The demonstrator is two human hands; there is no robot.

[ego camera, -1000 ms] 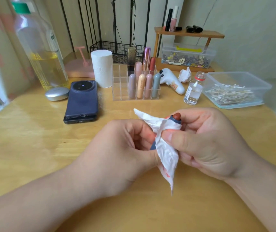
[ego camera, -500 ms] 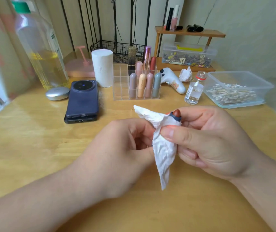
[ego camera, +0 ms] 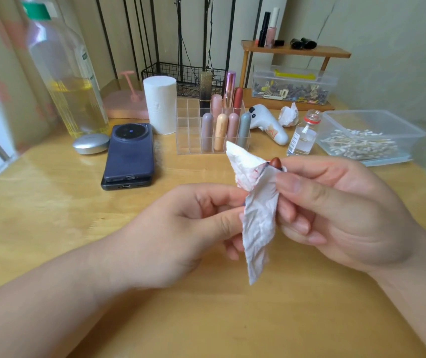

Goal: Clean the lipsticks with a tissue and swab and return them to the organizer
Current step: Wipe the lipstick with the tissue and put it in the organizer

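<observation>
You've got 1 uncapped lipstick (ego camera: 275, 162), 8 more lipsticks (ego camera: 221, 135) in 1 organizer (ego camera: 188, 130), 1 stained tissue (ego camera: 259, 215), 1 balled tissue (ego camera: 288, 116), 2 stacked phones (ego camera: 129, 153), 1 paper roll (ego camera: 159, 104), 1 big bottle (ego camera: 69, 73), 1 vial (ego camera: 303, 136), 1 swab tub (ego camera: 372, 120).

Lipstick (ego camera: 275, 162) barrel hidden by tissue (ego camera: 259, 218), only tip showing, bottle (ego camera: 64, 81) cap cut by top edge, lower phone (ego camera: 126, 186) mostly covered, box (ego camera: 290, 86) contents indistinct
</observation>
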